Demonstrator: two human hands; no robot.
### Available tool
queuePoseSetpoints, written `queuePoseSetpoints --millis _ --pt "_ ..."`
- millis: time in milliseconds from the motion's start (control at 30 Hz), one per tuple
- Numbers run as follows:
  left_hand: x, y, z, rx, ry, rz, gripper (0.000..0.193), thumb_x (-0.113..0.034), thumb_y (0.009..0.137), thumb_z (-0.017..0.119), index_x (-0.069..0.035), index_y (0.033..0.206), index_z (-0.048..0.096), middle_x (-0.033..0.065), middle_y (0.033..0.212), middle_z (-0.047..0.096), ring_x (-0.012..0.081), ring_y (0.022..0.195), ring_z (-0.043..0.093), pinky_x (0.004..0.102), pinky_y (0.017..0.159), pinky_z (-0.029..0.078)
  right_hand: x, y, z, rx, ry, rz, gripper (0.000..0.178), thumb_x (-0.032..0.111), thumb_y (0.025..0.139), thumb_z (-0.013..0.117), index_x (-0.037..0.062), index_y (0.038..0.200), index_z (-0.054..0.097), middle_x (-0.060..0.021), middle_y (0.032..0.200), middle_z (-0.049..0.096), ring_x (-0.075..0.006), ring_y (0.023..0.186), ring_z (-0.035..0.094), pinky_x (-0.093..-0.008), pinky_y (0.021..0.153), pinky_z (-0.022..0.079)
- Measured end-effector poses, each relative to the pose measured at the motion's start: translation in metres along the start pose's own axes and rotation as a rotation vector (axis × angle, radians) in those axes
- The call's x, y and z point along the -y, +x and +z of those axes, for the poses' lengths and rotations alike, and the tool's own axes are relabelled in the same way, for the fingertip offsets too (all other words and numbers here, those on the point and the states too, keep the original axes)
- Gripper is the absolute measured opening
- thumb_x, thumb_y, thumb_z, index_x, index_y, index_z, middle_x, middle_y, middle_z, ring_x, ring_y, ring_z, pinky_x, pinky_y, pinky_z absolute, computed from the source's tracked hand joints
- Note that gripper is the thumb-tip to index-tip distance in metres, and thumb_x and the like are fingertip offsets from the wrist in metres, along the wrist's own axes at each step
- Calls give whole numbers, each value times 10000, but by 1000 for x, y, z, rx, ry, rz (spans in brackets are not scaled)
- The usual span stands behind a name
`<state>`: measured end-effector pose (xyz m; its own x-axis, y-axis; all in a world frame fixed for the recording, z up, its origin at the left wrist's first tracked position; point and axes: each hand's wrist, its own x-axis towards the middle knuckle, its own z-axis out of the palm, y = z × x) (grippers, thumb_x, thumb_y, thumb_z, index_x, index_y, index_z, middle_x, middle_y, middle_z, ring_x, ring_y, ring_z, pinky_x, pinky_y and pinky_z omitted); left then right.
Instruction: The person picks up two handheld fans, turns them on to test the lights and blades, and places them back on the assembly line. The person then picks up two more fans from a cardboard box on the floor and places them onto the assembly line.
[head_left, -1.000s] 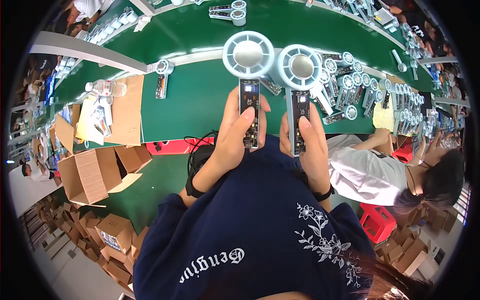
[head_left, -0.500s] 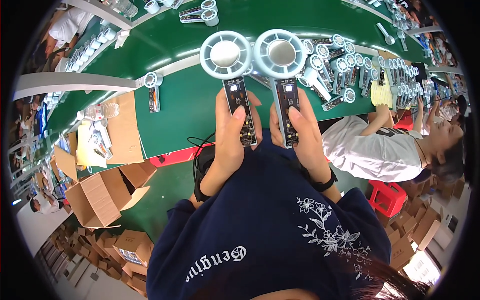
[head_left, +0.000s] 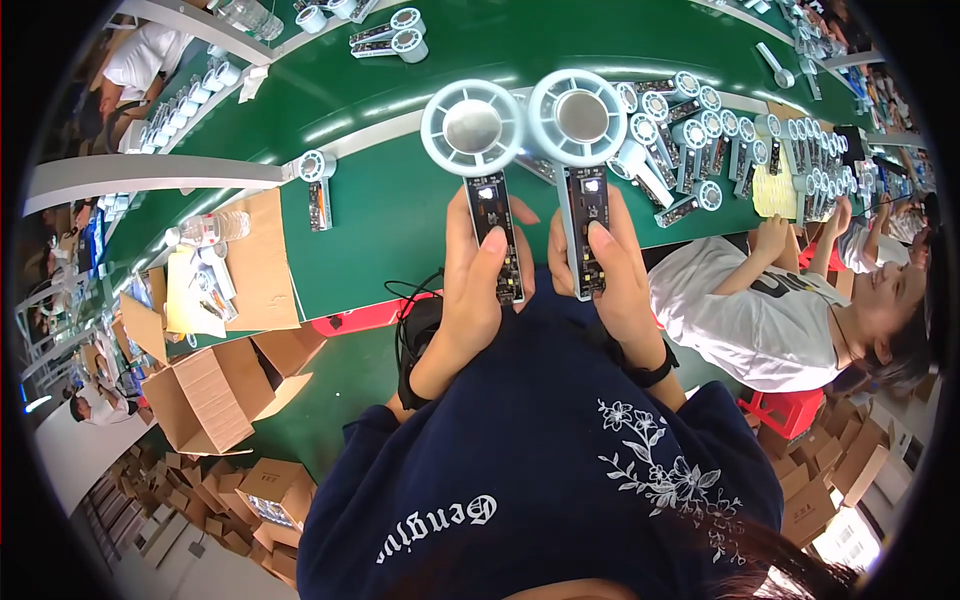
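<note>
While your left hand (head_left: 474,285) clasps one fan (head_left: 489,205) and your right hand (head_left: 620,270) another fan (head_left: 586,205) before the worktop (head_left: 380,205), both displays (head_left: 487,193) glow; boards (head_left: 590,215) are bare; more fans (head_left: 693,134) at right perhaps remain.

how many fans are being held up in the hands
2: one pale-blue fan in the left hand and a second fan in the right hand. Both show plainly.

Bright | glare streaks on far green worktop (head_left: 500,40) | displays (head_left: 592,186) on both handheld fans (head_left: 472,128) overexposed | edges bent, rim black
</note>
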<state>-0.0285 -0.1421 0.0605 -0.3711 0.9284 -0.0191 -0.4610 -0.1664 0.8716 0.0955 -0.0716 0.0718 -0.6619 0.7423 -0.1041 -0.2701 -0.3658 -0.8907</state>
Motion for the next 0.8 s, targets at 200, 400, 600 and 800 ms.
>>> queuePoseSetpoints --millis 200,400,600,800 --pt "-1 1 1 2 27 28 461 -240 958 392 15 1305 228 137 1062 478 108 549 504 207 378 378 -1 0 -2 33 4 -10 341 246 946 381 0 1178 338 -83 840 480 -98 562 454 -221 474 361" --pt "2 1 4 -33 156 58 471 -249 951 383 24 1305 233 143 1058 477 105 545 494 207 375 375 -3 1 0 10 -32 -37 351 216 950 372 -11 1214 322 -88 860 484 -101 579 465 -220 499 378" --pt "0 4 9 -35 163 23 414 -225 957 368 25 1265 248 157 1076 480 104 554 496 203 399 378 -4 3 -9 66 -106 -65 375 201 951 364 -17 1249 297 -101 885 490 -105 588 471 -220 522 388" --pt "-1 4 4 -25 93 48 422 -254 947 376 22 1244 258 171 1093 480 111 545 497 210 394 380 -4 3 -6 96 -17 -56 432 233 937 389 -22 1268 279 -128 918 503 -105 595 470 -216 529 388"
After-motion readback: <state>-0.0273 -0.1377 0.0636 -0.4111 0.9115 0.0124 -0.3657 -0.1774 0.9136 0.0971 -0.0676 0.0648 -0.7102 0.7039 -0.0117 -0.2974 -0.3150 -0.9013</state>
